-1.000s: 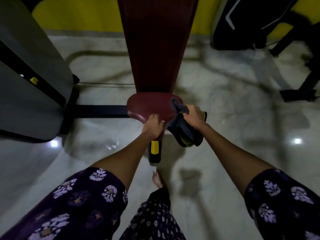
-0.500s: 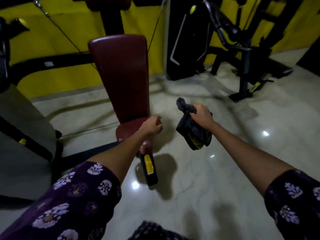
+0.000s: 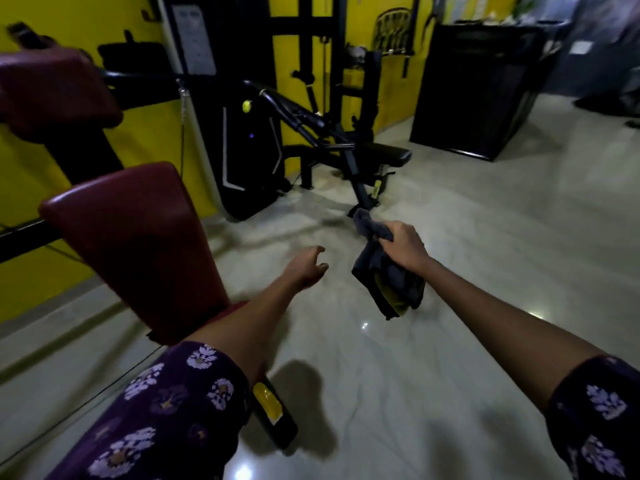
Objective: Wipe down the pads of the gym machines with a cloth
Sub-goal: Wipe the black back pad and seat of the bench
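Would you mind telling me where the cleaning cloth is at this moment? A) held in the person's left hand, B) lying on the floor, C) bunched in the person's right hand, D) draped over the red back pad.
C: the dark cloth hangs bunched from the closed right hand, in the air over the floor, while the left hand is open and empty beside the red back pad.

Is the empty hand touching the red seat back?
Apart. The head view shows the left hand open over bare floor, right of the red back pad.
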